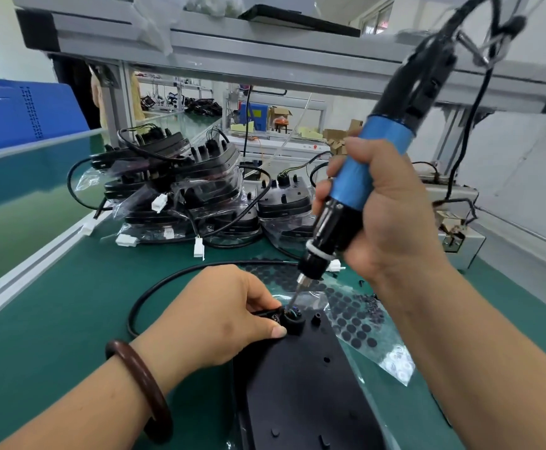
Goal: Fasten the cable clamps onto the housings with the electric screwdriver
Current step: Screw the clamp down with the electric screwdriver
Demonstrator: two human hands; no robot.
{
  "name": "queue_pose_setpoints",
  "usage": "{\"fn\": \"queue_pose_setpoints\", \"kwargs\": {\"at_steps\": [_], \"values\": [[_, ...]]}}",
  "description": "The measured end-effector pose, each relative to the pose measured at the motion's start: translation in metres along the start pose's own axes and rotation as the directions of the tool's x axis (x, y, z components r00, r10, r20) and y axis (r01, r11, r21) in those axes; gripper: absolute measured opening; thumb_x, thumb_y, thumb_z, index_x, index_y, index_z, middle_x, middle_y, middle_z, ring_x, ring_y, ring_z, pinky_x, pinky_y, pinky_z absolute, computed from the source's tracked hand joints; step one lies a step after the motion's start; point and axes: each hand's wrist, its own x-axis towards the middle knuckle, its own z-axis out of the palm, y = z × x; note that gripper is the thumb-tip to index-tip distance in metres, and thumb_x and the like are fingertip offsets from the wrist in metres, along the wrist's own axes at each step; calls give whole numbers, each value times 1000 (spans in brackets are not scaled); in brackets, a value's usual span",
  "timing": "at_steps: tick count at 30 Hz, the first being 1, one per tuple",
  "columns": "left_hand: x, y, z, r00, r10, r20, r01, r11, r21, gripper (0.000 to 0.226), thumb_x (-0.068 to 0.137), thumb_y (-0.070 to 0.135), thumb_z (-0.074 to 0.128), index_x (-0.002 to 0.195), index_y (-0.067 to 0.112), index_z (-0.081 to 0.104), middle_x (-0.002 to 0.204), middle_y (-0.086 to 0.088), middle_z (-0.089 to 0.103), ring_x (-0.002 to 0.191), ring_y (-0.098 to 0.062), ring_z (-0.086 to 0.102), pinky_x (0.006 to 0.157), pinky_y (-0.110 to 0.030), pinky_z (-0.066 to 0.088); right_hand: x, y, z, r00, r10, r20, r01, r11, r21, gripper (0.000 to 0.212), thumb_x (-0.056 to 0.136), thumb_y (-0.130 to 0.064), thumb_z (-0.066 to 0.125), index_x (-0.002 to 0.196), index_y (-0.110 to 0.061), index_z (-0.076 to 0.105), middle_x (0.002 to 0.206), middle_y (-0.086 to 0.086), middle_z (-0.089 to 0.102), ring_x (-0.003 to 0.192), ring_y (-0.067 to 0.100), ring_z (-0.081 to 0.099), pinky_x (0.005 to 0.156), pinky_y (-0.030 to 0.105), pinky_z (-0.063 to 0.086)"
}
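– Housing [300, 384], where is it?
– Under the left hand [219, 313], which pinches the cable clamp [266, 312] onto its far end.
– Right hand [391, 216]?
– Wrapped round the electric screwdriver [356, 180], bit tip down at the clamp.

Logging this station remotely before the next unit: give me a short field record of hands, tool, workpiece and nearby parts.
right hand: grips the electric screwdriver, tilted, bit pointing down at the clamp area
left hand: pinches the cable clamp at the housing's far end
housing: black, lying flat on the green mat
cable: black, loops across the mat behind the left hand
pad sheet: clear film with round black pads, right of the housing
bagged housings: stacked behind, white connectors trailing
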Motion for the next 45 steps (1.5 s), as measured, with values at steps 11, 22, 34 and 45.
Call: {"fn": "queue_pose_setpoints", "kwargs": {"at_steps": [11,22,34,45], "values": [[-3,2,1,1000,-12,-17,11,999,-36,22,65,41,83,84,34,73,71,20,68,70,7,62,71,-15,52,1,19,17,989,-59,139,81,984,-160,21,79,-12,62,97,-13,51,60,5,49,47,21,47,48,30,43],[-1,-1,4,1000,-19,-12,18,997,-74,28,64,41,84,89,33,74,78,18,69,76,4,63,77,-22,53,1,19,16,984,-75,161,103,980,-168,14,81,-12,61,92,-14,53,60,4,52,47,21,47,48,30,43],[-2,1,3,1000,-4,-19,3,998,-58,23,66,40,83,85,32,74,75,17,69,73,3,63,75,-20,52,4,21,21,974,-41,222,85,978,-193,19,79,-13,61,96,-13,51,58,4,51,46,21,46,47,30,43],[-5,1,1,997,71,-24,-71,997,-5,15,70,41,79,72,29,69,73,17,66,72,3,60,71,-19,48,12,27,30,882,65,466,32,980,-197,24,74,-8,60,97,-11,52,57,4,50,41,20,44,49,27,41]]}}
